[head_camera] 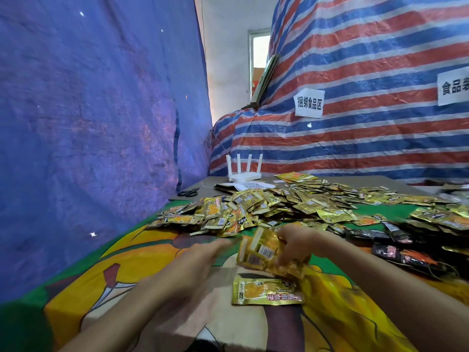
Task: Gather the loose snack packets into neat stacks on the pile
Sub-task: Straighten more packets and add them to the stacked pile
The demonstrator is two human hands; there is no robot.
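Note:
A wide heap of gold snack packets (274,207) covers the far half of the table. My right hand (295,243) grips a small bunch of gold packets (261,251), held on edge just above the table. Below that bunch, a single gold packet (266,292) lies flat, picture side up. My left hand (203,255) reaches toward the bunch with its fingers stretched out, blurred, and holds nothing.
Black snack packets (396,247) lie in a heap at the right. A white router (245,175), black scissors (187,192) and papers (250,186) sit at the table's far end. A blue tarp (88,123) hangs on the left, a striped tarp (368,110) behind.

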